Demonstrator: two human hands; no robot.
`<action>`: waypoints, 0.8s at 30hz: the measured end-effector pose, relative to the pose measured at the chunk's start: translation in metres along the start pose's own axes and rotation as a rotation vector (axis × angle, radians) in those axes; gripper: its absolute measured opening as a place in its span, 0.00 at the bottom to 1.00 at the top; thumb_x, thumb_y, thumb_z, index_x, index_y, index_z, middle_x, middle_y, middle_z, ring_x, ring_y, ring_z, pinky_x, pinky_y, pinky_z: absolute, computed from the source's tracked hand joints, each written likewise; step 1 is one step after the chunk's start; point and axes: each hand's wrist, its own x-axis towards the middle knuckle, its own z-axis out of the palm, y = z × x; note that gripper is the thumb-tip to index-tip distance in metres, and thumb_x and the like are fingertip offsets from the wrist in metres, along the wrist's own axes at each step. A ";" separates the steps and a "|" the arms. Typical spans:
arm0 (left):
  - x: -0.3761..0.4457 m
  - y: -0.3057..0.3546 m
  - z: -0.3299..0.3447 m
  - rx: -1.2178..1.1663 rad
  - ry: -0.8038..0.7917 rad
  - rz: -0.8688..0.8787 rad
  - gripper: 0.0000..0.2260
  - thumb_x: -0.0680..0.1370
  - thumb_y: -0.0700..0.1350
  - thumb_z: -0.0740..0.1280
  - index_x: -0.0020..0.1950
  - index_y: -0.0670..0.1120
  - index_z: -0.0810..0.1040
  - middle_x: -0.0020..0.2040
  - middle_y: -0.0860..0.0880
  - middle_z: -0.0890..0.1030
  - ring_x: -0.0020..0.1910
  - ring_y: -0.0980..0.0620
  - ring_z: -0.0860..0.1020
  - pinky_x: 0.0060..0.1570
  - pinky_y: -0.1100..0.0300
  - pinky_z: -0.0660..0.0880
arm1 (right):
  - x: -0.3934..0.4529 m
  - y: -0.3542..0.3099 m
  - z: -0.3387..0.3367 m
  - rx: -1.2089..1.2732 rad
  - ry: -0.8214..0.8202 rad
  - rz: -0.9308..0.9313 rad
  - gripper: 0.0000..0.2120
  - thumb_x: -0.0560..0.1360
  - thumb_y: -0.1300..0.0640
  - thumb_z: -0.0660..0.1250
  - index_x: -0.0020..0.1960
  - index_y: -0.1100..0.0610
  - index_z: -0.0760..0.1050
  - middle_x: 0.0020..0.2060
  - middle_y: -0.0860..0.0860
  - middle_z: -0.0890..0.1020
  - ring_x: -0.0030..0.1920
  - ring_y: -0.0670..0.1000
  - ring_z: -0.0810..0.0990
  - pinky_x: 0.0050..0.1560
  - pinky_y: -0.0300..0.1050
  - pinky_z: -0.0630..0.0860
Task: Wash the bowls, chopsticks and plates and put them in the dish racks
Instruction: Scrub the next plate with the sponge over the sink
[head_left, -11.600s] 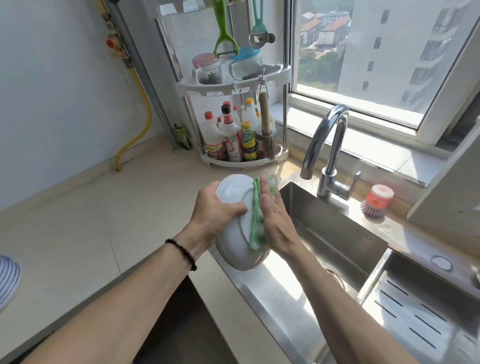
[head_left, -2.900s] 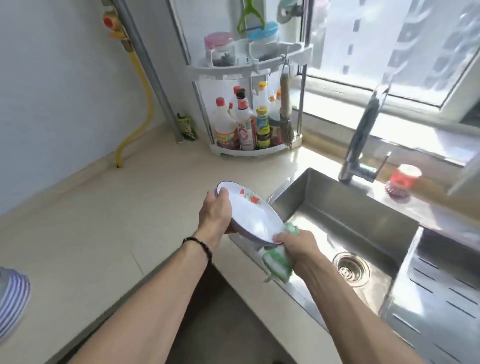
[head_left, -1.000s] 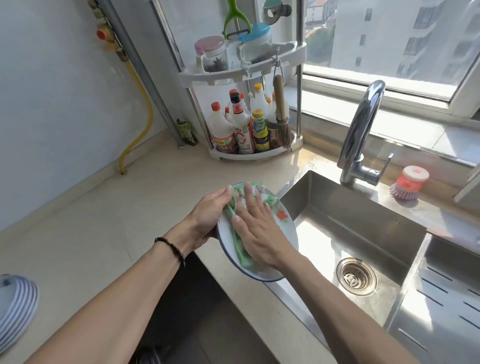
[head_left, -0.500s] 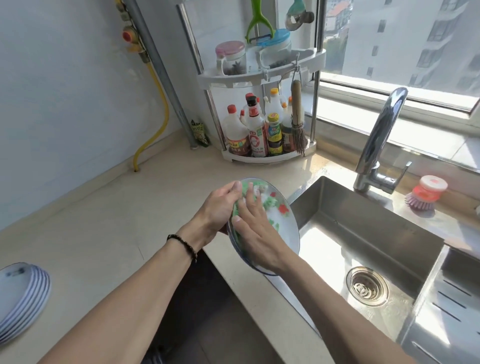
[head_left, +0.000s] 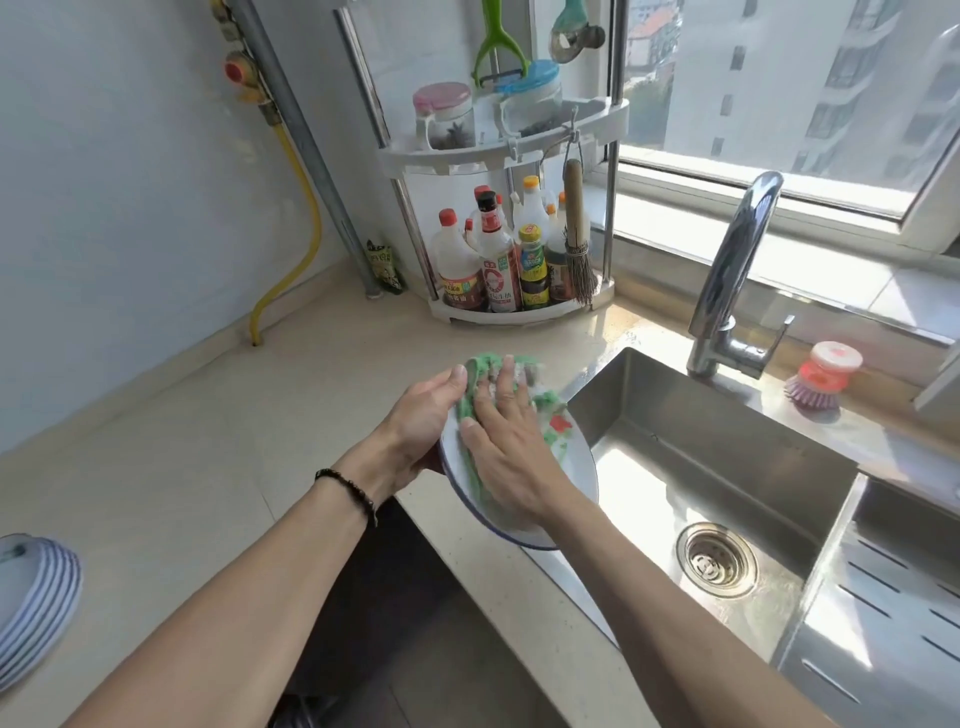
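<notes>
A white plate (head_left: 574, 470) with a blue rim and a red flower print is tilted over the counter's edge beside the sink. My left hand (head_left: 421, 421) grips its far left rim from behind. My right hand (head_left: 506, 447) lies flat on the plate's face, fingers straight, pressing a green and white dishcloth (head_left: 470, 397) against it. The cloth covers much of the plate's upper left part. A stack of blue-striped white plates (head_left: 31, 603) sits on the counter at the far left edge.
The steel sink (head_left: 701, 467) with its drain (head_left: 719, 558) lies right of the plate, a perforated steel panel (head_left: 893, 613) beside it. Behind stand the tap (head_left: 727, 280), a red-topped dish brush (head_left: 823, 376) and a corner shelf (head_left: 519, 312) of sauce bottles.
My right hand has slid the cloth up toward the plate's top rim. The plate stays tilted in my left hand, and the view has shifted slightly.
</notes>
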 end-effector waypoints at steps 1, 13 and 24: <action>0.001 -0.002 0.000 -0.027 0.001 0.005 0.17 0.86 0.53 0.53 0.65 0.50 0.77 0.57 0.44 0.85 0.54 0.42 0.84 0.54 0.41 0.80 | -0.004 -0.002 0.002 0.005 -0.056 -0.064 0.27 0.86 0.50 0.47 0.81 0.50 0.38 0.78 0.48 0.31 0.74 0.46 0.25 0.78 0.50 0.32; 0.004 -0.002 0.002 0.022 0.164 0.180 0.18 0.85 0.54 0.55 0.67 0.47 0.77 0.62 0.45 0.82 0.62 0.46 0.80 0.66 0.44 0.74 | -0.023 0.003 -0.022 0.172 -0.266 -0.123 0.23 0.86 0.44 0.45 0.80 0.44 0.49 0.80 0.42 0.42 0.79 0.43 0.38 0.79 0.52 0.35; 0.013 -0.006 0.009 0.093 0.502 0.276 0.16 0.86 0.51 0.52 0.64 0.47 0.76 0.61 0.44 0.80 0.60 0.46 0.77 0.60 0.50 0.76 | -0.034 0.016 -0.006 -0.164 -0.226 -0.096 0.44 0.74 0.35 0.67 0.81 0.43 0.47 0.80 0.43 0.37 0.80 0.46 0.38 0.76 0.66 0.33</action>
